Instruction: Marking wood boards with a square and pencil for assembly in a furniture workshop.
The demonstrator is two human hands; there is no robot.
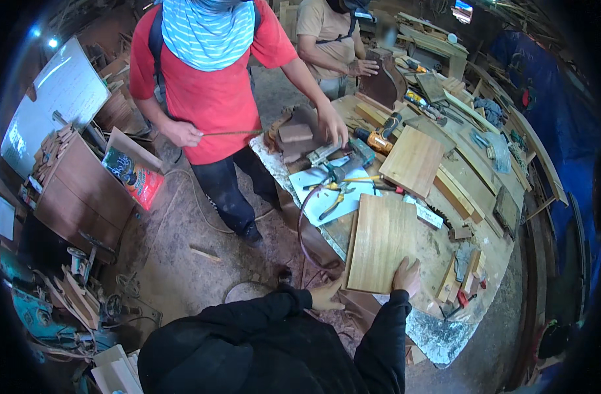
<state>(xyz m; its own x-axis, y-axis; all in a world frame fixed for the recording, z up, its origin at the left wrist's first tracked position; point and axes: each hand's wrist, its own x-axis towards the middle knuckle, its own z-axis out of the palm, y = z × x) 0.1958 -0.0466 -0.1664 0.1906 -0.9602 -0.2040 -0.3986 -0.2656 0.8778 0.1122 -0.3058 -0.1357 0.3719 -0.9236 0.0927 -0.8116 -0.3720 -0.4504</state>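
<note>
A light-brown rectangular wooden panel [380, 243] lies at the near edge of the workbench, a second board's edge showing along its left side. My right hand [407, 276] grips the panel's lower right edge. By its lower left corner is my left hand [326, 295], thumb apart and fingers stretched out; whether it touches the wood is hard to tell. Just beyond, a second wooden panel [413, 161] lies tilted across other pieces. Pliers [337, 201] and a yellow pencil [361, 178] rest on a white paper sheet [310, 180] left of the panel.
Across the bench [491, 282], a co-worker in red [205, 98] holds a tape measure [231, 133]. Another person [326, 46] stands behind, beside a carved dark wooden piece [382, 77]. An orange drill [379, 138], a saw blade [438, 215] and wood strips [459, 197] crowd the bench.
</note>
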